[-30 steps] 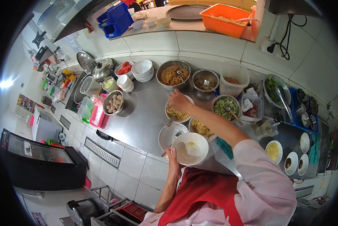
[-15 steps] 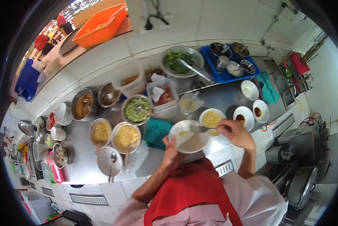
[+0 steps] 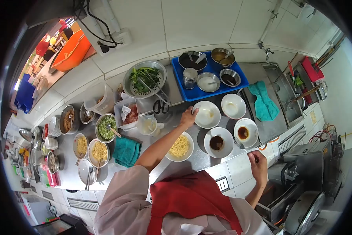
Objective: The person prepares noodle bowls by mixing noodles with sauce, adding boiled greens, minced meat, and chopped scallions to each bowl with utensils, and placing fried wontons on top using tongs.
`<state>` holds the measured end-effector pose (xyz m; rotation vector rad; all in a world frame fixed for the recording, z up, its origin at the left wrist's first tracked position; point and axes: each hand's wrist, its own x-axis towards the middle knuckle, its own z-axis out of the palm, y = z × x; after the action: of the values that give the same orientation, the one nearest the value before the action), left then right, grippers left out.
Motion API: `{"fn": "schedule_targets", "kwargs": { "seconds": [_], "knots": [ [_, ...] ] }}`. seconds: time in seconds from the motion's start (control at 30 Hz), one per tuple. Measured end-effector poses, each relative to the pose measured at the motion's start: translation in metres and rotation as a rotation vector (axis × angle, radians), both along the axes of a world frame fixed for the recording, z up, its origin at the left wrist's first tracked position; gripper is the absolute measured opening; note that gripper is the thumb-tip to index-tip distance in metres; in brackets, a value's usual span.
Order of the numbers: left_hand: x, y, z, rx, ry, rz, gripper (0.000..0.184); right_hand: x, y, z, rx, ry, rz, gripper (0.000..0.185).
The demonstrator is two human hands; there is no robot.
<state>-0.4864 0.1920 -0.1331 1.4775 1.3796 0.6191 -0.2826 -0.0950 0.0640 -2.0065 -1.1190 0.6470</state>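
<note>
The left hand (image 3: 188,118) pinches the rim of a white bowl (image 3: 202,120). The right hand (image 3: 255,157) pinches a metal tool (image 3: 241,146), just by a sauce bowl (image 3: 253,128).

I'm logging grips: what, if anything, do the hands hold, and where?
Left hand: white bowl, by its rim. Right hand: metal utensil, by its handle.

Head-worn camera, facing forward, down over counter (image 3: 66,164).
</note>
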Motion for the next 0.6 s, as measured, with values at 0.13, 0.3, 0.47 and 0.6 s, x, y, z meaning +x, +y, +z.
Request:
{"fn": "schedule_targets", "kwargs": {
  "seconds": [0.13, 0.3, 0.47, 0.6],
  "knots": [
    [-0.030, -0.020, 0.022, 0.261, 0.151, -0.071, 0.050, 0.000, 0.036, -0.022, -0.039, 0.011, 0.152, 0.020],
    [-0.122, -0.131, 0.043, 0.576, 0.336, 0.290, 0.038, -0.076, 0.078, -0.074, 0.011, -0.467, 0.412, 0.009],
    [-0.137, -0.190, 0.052, -0.297, -0.178, 0.562, 0.051, -0.123, 0.138, -0.115, 0.137, -0.838, 0.656, 0.008],
    [-0.147, -0.189, 0.044, -0.461, -0.678, 0.516, 0.071, -0.129, 0.163, -0.124, -0.054, -0.543, 0.821, 0.008]
  ]
}}
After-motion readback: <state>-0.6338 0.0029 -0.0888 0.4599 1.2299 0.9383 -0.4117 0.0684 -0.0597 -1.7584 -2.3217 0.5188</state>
